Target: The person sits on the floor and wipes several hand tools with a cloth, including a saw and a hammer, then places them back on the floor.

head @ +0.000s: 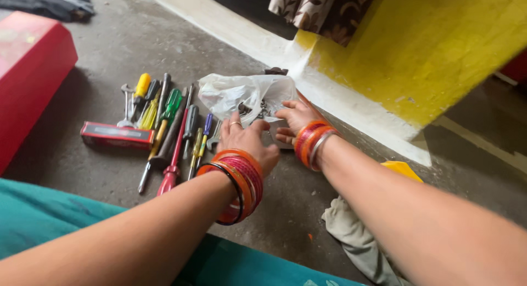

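Both hands — left hand [250, 139], right hand [296, 120] — gripped the thin plastic bag [236, 94] of small metal parts on the floor [99, 170]; it might tear — parts scattering among the screwdrivers [175, 127].

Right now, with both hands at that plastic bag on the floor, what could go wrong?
1. The thin plastic bag holds small dark metal bits; it looks flimsy and may tear or spill them.
2. Reaching in, the right hand might get pricked.
3. The left hand sits close beside the row of screwdrivers; a nudge could scatter them.
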